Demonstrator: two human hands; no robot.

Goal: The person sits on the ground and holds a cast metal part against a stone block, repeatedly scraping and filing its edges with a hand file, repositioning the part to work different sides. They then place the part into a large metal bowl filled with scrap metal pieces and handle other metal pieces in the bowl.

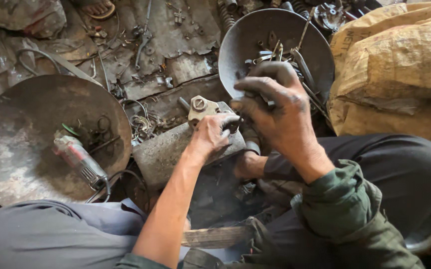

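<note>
1. The left hand (210, 137) rests on a grey block (163, 152), fingers curled round a small dark part (233, 123) at the block's far end. The grip is closed on it.
2. The right hand (275, 107) sits just right of the left, almost touching it, fingers bent down over a small piece (271, 104) that it pinches. What the piece is cannot be told; most of it is hidden by the fingers.
3. A tan metal bracket (199, 107) with a bolt head stands on the block, just beyond the left hand's knuckles.
4. Beyond the right hand lies a round dark pan (255, 35) holding spanners (300, 60) and loose metal bits; the right fingertips reach its near rim.
5. Well left of the left hand is a second, larger pan (16, 144) with an angle grinder (78, 159) lying in it, cable trailing toward the person.
6. Right of the right hand, a tan sack (400, 65) is heaped up.
7. Between the pans, beyond the left hand, scrap sheet, wire and nuts litter the floor (175, 65).
</note>
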